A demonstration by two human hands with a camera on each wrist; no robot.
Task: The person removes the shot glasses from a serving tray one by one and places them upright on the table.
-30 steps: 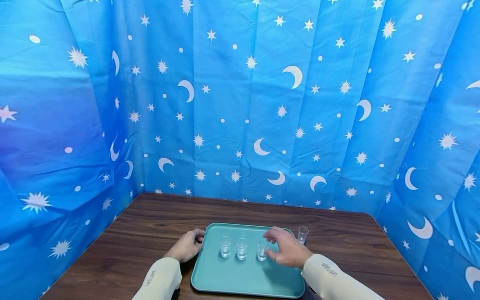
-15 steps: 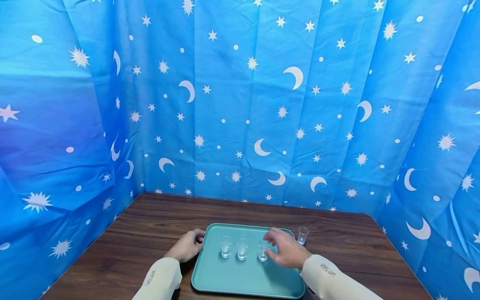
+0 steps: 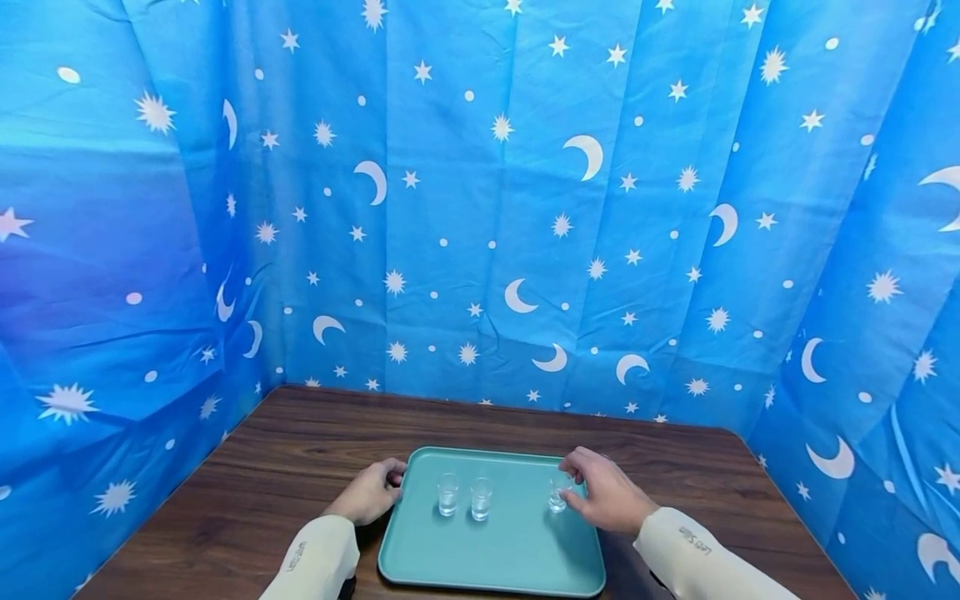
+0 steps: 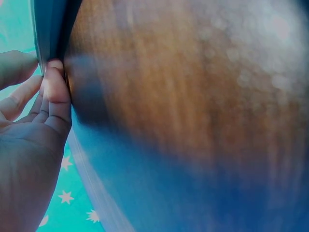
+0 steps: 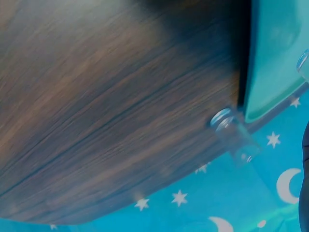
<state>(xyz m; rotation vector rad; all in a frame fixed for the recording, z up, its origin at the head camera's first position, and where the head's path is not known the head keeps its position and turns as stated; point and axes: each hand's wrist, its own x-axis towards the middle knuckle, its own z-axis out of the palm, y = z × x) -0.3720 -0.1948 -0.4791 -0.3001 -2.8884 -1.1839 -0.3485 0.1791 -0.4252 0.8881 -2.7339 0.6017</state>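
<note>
My right hand pinches a small clear shot glass between thumb and fingers, over the right part of the green tray. Two more shot glasses stand side by side on the tray, a left one and one beside it. At the tray's left rim, my left hand holds the edge with bent fingers; the left wrist view shows its fingertips against the tray edge. Another shot glass stands on the table just outside the tray, mostly hidden behind my right hand in the head view.
The tray lies on a dark wood-grain table. A blue curtain with white stars and moons hangs behind and on both sides. In the right wrist view, part of a glass shows at the right border.
My right hand has moved to the right with the pinched shot glass, widening the gap to the other two. My left hand stays at the tray's left rim.
</note>
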